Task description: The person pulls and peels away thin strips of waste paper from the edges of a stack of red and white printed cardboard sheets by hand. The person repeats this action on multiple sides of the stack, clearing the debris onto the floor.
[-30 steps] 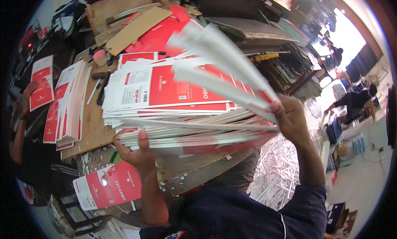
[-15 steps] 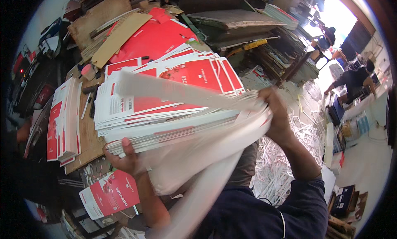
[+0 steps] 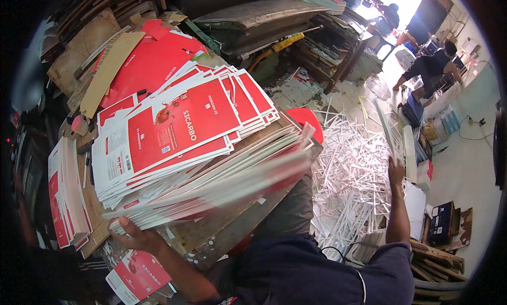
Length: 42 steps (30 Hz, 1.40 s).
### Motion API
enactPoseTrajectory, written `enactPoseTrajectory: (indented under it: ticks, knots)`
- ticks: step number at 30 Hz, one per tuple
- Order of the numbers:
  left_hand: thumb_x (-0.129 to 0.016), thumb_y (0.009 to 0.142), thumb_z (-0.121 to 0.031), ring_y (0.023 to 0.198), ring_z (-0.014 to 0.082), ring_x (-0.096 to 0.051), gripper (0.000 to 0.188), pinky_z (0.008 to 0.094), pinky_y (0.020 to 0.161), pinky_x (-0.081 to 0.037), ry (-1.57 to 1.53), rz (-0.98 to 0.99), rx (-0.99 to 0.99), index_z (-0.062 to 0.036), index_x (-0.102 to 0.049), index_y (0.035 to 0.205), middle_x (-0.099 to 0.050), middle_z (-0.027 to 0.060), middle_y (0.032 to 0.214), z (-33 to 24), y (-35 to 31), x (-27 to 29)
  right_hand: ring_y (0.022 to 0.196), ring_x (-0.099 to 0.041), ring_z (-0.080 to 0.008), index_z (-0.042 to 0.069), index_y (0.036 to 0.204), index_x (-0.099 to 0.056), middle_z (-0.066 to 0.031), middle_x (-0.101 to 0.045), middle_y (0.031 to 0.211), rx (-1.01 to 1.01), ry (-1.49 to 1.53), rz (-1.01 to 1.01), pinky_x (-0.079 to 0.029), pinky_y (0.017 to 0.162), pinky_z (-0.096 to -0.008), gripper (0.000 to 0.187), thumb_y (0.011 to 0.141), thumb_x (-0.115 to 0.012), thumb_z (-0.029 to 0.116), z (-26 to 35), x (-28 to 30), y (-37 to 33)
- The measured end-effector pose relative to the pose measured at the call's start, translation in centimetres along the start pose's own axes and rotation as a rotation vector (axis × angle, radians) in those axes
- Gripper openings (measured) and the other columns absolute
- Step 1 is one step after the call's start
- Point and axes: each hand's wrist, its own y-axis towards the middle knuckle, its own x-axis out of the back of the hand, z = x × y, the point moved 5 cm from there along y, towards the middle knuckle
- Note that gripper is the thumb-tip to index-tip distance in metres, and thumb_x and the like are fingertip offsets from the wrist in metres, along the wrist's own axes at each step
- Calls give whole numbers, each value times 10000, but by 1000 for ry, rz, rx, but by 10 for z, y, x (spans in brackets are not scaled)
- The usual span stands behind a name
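Observation:
My left hand (image 3: 138, 238) pinches the near left corner of a sheaf of printed sheets (image 3: 227, 190), thumb on top. The sheaf's free right end fans out and blurs with motion. Behind it, a large pile of red and white printed sheets (image 3: 185, 120) lies on the wooden table (image 3: 211, 240). Away to the right, my right hand (image 3: 396, 172) is closed on a thin pale paper strip (image 3: 385, 126) that stands up nearly edge-on. Below and beside that hand spreads a heap of white paper strips (image 3: 348, 170) on the floor.
A smaller stack of printed sheets (image 3: 68, 199) stands at the table's left edge, near a black marker (image 3: 87, 168). Red sheets (image 3: 140, 67) and a tan board (image 3: 112, 67) lie at the back. A red stool (image 3: 309, 120) touches the table's right side. Another person (image 3: 430, 67) bends over at far right.
My right hand has let go of the sheaf's right end and swung right, over the strip heap, with a strip. The sheaf stays in my left hand; the view has shifted right.

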Motion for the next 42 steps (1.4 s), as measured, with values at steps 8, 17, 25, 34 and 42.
enactPoseTrajectory:
  ticks: [8, 17, 25, 34, 42]
  knots:
    - [-636, 937, -283, 892, 220, -611, 384, 365, 791, -533, -73, -45, 28, 49, -555, 1114, -612, 141, 1030, 14, 1, 10, 1418, -376, -372, 10, 1501, -356, -248, -394, 1516, 279, 353, 74, -287, 1173, -480, 930, 786, -819, 384, 113, 36, -2]
    - [-848, 789, -378, 1147, 232, -527, 726, 379, 1022, -413, -207, 199, 94, -20, -462, 1289, -572, 147, 1247, -17, -6, -1, 1485, -262, -373, 42, 1527, -322, -191, -378, 1546, 1427, 376, 254, -152, 1202, -586, 1095, 698, -802, 573, 475, 171, -171]
    - [-994, 500, -221, 1206, 200, -553, 1065, 364, 1045, -424, -125, 653, 212, -39, -443, 1393, -615, 97, 1254, 1, 2, 28, 1136, -597, -259, 61, 1431, -496, -83, -602, 1238, 884, 920, 754, -446, 1037, -395, 1056, 527, -949, 364, 437, 103, -105]
    - [-911, 652, -65, 1093, 179, -629, 755, 353, 982, -511, -315, 534, 322, -18, -488, 1276, -639, 93, 1186, -22, -14, 25, 1104, -612, -187, -22, 1340, -508, -113, -628, 1237, 515, 1666, 863, -482, 954, -335, 772, 754, -894, 300, 386, -4, -98]
    - [-927, 630, -135, 1168, 192, -583, 838, 359, 1023, -461, -149, 523, 338, -37, -486, 1335, -628, 93, 1213, -11, -8, 40, 1144, -582, -213, -17, 1378, -493, -115, -603, 1258, 660, 1300, 950, -461, 989, -354, 857, 740, -889, 396, 413, 21, -105]
